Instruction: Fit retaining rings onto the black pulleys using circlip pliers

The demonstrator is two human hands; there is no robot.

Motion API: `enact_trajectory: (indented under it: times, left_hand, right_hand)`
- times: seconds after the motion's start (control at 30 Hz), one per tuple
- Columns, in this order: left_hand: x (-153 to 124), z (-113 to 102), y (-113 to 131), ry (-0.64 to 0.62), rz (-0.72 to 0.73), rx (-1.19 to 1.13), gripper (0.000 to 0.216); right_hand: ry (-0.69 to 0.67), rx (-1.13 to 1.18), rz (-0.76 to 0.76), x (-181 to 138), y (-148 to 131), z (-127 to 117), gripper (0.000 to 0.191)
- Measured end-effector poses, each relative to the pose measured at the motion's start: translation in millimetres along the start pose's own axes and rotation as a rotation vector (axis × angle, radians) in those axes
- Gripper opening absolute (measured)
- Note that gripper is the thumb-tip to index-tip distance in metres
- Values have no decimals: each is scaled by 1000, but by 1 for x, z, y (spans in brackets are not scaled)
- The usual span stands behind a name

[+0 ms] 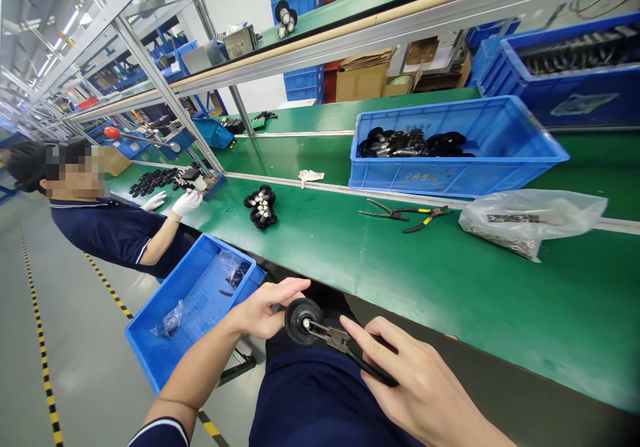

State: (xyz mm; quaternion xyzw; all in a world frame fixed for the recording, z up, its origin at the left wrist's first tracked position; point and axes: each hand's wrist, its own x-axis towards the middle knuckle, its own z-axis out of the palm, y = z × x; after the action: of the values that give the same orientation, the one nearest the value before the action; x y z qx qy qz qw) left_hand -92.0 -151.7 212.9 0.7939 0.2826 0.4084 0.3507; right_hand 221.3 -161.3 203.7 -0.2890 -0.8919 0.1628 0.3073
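Over my lap, my left hand [273,306] is closed on a black round part [300,315] with a small light metal centre. Its disc face is turned up towards me. My right hand [407,374] grips black-handled snap-ring pliers [340,339]. The thin plier tips touch the middle of the disc. Whether a ring sits on the tips is too small to tell. Beyond my hands, a cluster of similar black parts [261,206] with light metal ends stands on the green bench [400,267].
A blue bin [450,177] holds more black parts. Two other pliers [385,210] and a clear bag of small metal pieces [525,224] lie on the bench. A low blue crate [195,300] is at my left. A gloved co-worker [120,227] sits farther left. A white glove [310,176] lies mid-bench.
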Motion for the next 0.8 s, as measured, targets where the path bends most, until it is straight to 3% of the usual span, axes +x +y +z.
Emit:
enact_trajectory:
  times: [0.13,0.33,0.8]
  left_hand:
    - [0,6,-3,33,-19,21,66]
    - [-2,10,-4,42,-90,-76,66]
    - [0,10,-6,-30,-95,-95,68]
  right_hand:
    - [-5,-9,35,-3,0,7,66]
    - [73,257,88,-1,3,10,68]
    - [139,-25,-50,-5,11,9,56]
